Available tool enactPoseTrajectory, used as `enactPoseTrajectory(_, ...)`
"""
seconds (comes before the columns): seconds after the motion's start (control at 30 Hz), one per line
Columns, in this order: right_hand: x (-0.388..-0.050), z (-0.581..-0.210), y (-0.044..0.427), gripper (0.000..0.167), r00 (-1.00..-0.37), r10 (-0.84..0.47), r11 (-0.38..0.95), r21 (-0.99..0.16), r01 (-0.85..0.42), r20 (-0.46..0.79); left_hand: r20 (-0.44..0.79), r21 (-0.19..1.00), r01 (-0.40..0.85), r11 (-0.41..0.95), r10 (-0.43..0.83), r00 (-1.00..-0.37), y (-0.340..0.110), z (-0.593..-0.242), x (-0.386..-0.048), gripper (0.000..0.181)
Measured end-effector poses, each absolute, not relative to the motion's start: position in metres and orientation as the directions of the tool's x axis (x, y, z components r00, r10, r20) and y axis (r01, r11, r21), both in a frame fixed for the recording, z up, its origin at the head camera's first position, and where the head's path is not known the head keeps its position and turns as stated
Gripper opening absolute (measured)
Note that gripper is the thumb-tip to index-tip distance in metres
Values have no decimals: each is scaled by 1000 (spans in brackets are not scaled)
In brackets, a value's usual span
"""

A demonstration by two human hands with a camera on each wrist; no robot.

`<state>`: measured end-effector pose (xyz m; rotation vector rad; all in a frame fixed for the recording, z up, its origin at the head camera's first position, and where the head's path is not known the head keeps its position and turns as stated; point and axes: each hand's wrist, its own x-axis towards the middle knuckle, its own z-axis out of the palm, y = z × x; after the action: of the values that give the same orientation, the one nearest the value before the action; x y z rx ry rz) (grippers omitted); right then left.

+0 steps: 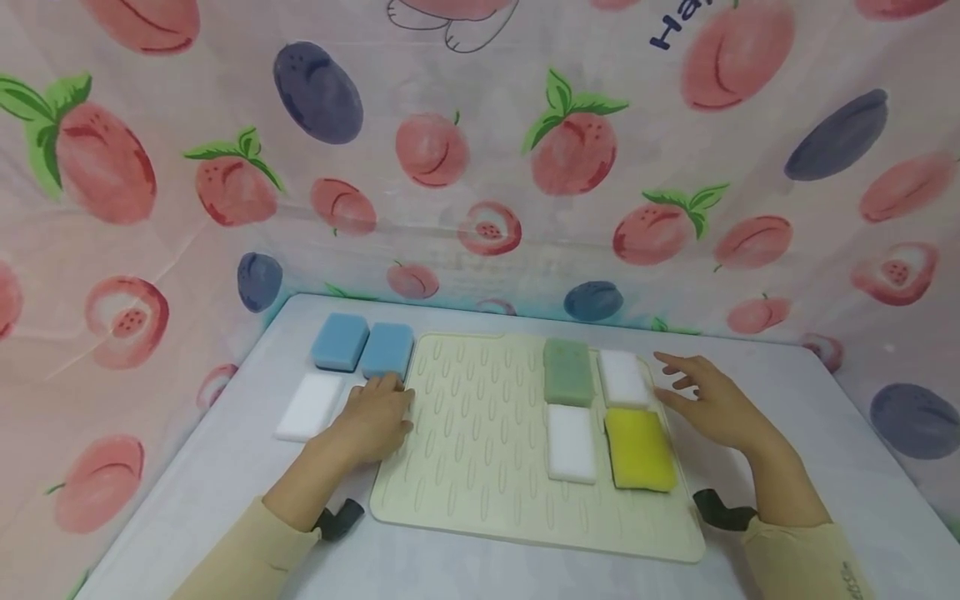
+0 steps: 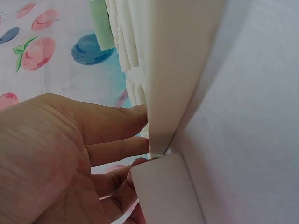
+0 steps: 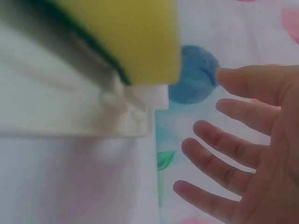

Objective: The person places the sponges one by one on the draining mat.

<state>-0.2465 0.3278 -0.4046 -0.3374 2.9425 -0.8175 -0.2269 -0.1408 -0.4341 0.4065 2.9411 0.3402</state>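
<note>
My left hand (image 1: 375,421) reaches over the left edge of a cream ridged mat (image 1: 480,492). In the left wrist view its thumb and index tips are at the mat's rim, and other fingertips are against a white sponge block (image 2: 166,186), partly covered by the hand in the head view. Two blue sponges (image 1: 341,342) lie just beyond that hand, and another white sponge (image 1: 309,407) lies left of it. My right hand (image 1: 716,404), fingers spread and holding nothing, hovers beside the mat's right edge, near a white sponge (image 1: 624,377) and a yellow sponge (image 1: 641,450).
On the mat's right half also lie a green sponge (image 1: 567,372) and a white sponge (image 1: 572,443). The mat rests on a white table (image 1: 480,571). A fruit-printed curtain (image 1: 480,100) hangs behind and along the sides.
</note>
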Motion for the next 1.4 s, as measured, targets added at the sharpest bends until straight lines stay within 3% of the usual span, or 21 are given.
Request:
enactPoseTrajectory(0.67,-257,-438,350,65,-978,-175,842,-531,-90,-111,-113,239,251,938,284,-952,-141,-436,-226,53)
enactPoseTrajectory(1.4,-259,-450,352,54,-973,-167,837,-544,-56,-158,-105,252,240,938,273,-956,-141,-437,-226,53)
